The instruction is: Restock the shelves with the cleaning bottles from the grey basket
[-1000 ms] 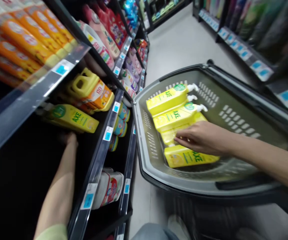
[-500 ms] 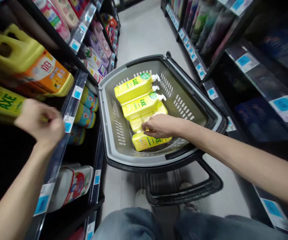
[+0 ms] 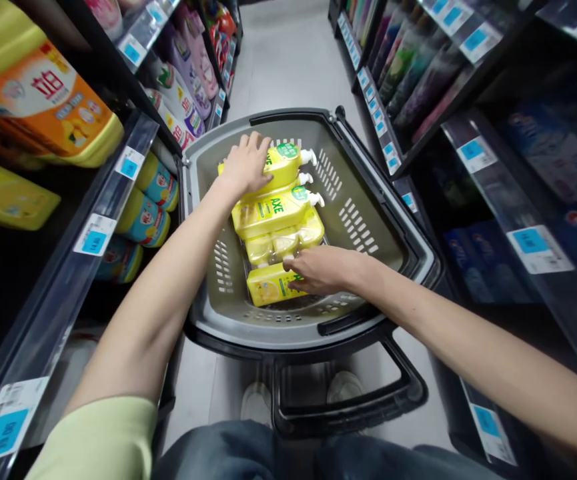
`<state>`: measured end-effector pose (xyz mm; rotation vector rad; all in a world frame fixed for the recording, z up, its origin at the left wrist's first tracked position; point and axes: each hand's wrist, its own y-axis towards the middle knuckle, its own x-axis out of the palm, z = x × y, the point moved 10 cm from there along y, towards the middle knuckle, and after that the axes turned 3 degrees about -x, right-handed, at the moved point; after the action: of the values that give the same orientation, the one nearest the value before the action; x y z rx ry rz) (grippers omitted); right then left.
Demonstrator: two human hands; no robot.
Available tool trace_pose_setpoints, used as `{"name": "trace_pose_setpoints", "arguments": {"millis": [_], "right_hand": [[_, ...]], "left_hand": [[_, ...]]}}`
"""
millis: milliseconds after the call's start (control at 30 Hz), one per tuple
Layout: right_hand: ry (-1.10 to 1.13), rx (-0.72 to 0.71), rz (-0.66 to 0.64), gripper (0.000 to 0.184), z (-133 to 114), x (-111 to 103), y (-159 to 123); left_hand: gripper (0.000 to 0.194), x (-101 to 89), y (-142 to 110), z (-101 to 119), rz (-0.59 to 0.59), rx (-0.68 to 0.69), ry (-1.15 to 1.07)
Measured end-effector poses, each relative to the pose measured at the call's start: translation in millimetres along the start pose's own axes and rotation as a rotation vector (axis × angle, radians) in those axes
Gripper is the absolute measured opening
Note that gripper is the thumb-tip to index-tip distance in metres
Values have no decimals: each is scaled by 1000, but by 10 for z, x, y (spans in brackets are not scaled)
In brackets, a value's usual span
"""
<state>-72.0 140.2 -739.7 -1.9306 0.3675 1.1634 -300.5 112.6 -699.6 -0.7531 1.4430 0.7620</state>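
Note:
A grey shopping basket (image 3: 203, 220) holds several yellow AXE pump bottles of dish soap lying on their sides. My left hand (image 3: 248, 163) reaches over the farthest dish soap bottle (image 3: 284, 167), its fingers across the far side and its thumb toward me. Beside it lies another pump bottle (image 3: 268, 212), white pump pointing right. Under that shows a clear-wrapped pack of yellow bottles (image 3: 284, 244). My right hand (image 3: 321, 270) is curled over the right part of the nearest dish soap bottle (image 3: 271, 285), covering that end; some fingertips are hidden.
Dark shelves flank the aisle. On the left stand a large yellow-orange detergent jug (image 3: 53, 107), a yellow bottle (image 3: 13, 193) and blue-yellow tubs (image 3: 143, 217). Blue packs (image 3: 483, 260) fill part of the right shelf. The basket's black handle (image 3: 348, 423) extends toward my legs.
My left hand has moved from beside the left shelf into the basket, onto the farthest bottle. My right hand stays at the nearest bottle, its fingers slightly shifted. The view has moved a little.

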Motion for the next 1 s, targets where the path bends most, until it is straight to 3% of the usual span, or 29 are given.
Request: {"name": "trace_pose_setpoints", "arguments": {"millis": [167, 300, 433, 633, 733, 867, 1000], "right_hand": [[-12, -21, -17, 39, -31, 38, -40], [-38, -10, -10, 33, -38, 8, -74], [-63, 2, -6, 34, 24, -10, -67], [-21, 51, 29, 37, 250, -39, -2], [27, 174, 145, 37, 471, -134, -6], [165, 396, 411, 43, 815, -323, -145], [601, 478, 688, 71, 1084, -419, -321]], "left_hand": [[120, 359, 104, -426, -71, -90, -43], [131, 478, 107, -577, -67, -175, -123], [126, 394, 75, -477, -45, -219, -144], [114, 392, -85, -278, -142, -279, -210], [104, 294, -194, -230, -99, -329, -228], [92, -37, -364, -164, 29, -345, -230], [96, -436, -606, -120, 170, -355, -360]]}}
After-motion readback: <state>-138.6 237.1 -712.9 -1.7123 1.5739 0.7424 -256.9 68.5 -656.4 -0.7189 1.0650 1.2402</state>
